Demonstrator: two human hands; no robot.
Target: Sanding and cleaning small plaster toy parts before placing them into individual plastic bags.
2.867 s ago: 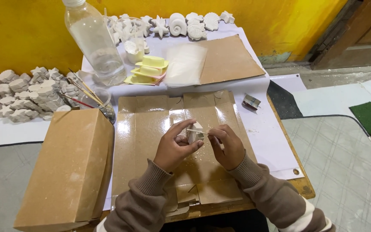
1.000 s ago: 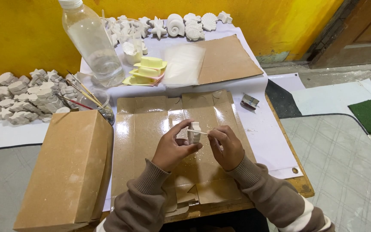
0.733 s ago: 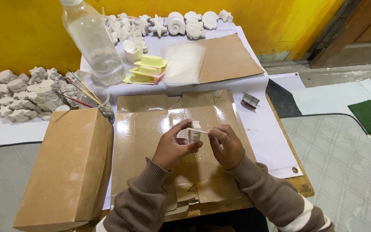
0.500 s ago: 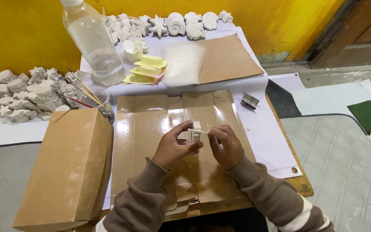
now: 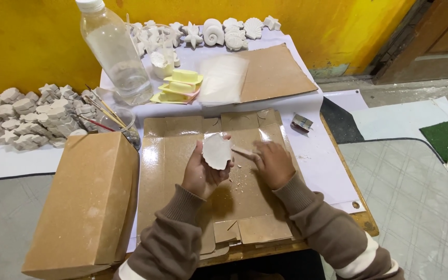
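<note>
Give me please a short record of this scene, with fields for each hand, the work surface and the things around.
left hand: holds a white plaster shell piece
right hand: holds a thin wooden stick beside the piece
surface: flattened cardboard sheet with white crumbs
left side: closed cardboard box, jar of brushes
far side: clear plastic bottle, yellow moulds, white plaster casts

Clear plastic bottle (image 5: 115, 52), cardboard box (image 5: 84, 199), white shell casts (image 5: 224, 31), yellow moulds (image 5: 180, 85)
</note>
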